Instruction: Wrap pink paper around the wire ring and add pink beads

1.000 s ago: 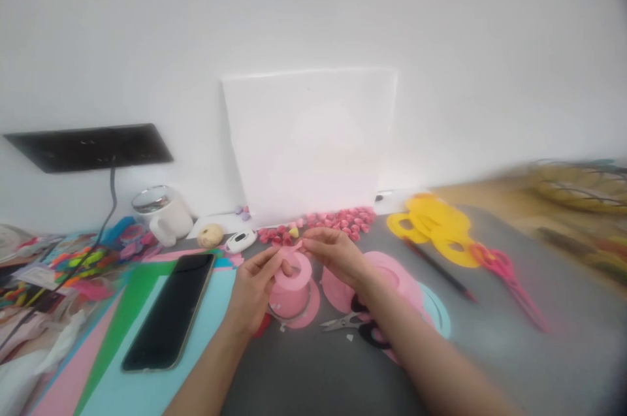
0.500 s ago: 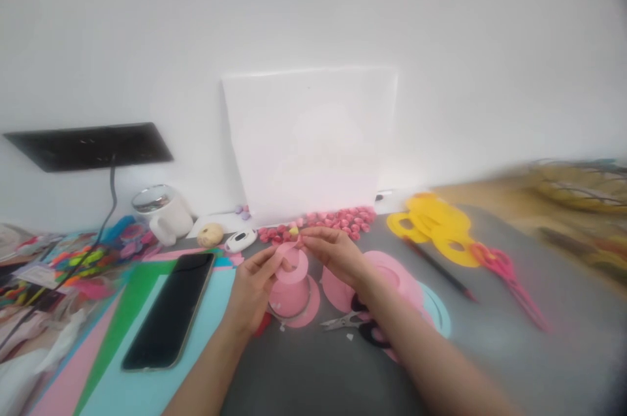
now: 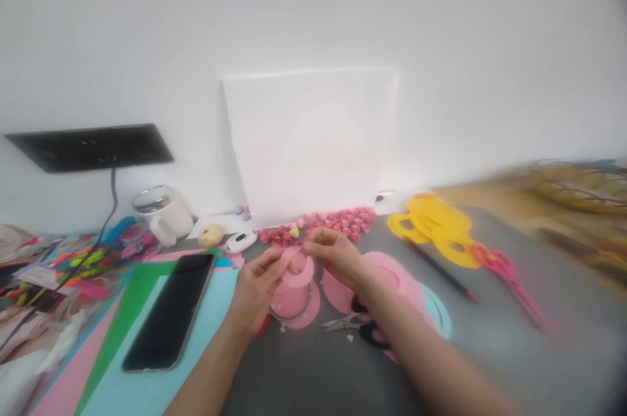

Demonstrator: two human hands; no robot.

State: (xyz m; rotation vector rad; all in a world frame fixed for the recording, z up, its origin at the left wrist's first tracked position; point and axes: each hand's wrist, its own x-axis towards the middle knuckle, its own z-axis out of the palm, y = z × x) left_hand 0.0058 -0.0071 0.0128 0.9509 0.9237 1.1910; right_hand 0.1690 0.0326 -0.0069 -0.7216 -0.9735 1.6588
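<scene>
A small pink paper ring (image 3: 300, 277) is held up in front of me, its flat face turned my way. My left hand (image 3: 257, 288) is closed on the ring's left side, with thumb and finger by its hole. Closed in a pinch, my right hand (image 3: 337, 259) meets the ring's upper right edge. Below the ring sits a pink paper piece shaped like a small hat (image 3: 296, 311). Black-handled scissors (image 3: 345, 322) lie under my right forearm, partly hidden. Larger pink paper discs (image 3: 389, 272) are stacked behind that arm.
Many small pink rolled pieces (image 3: 343, 220) lie along a white board (image 3: 313, 142). To the left are a phone (image 3: 169, 311) on coloured sheets and a white mug (image 3: 166, 217). Yellow paper rings (image 3: 431, 223), a pencil (image 3: 443, 271) and pink scissors (image 3: 512, 282) lie to the right.
The ring has shifted slightly right and is turned a little. My right fingers have moved slightly along its upper edge. My left hand keeps its hold.
</scene>
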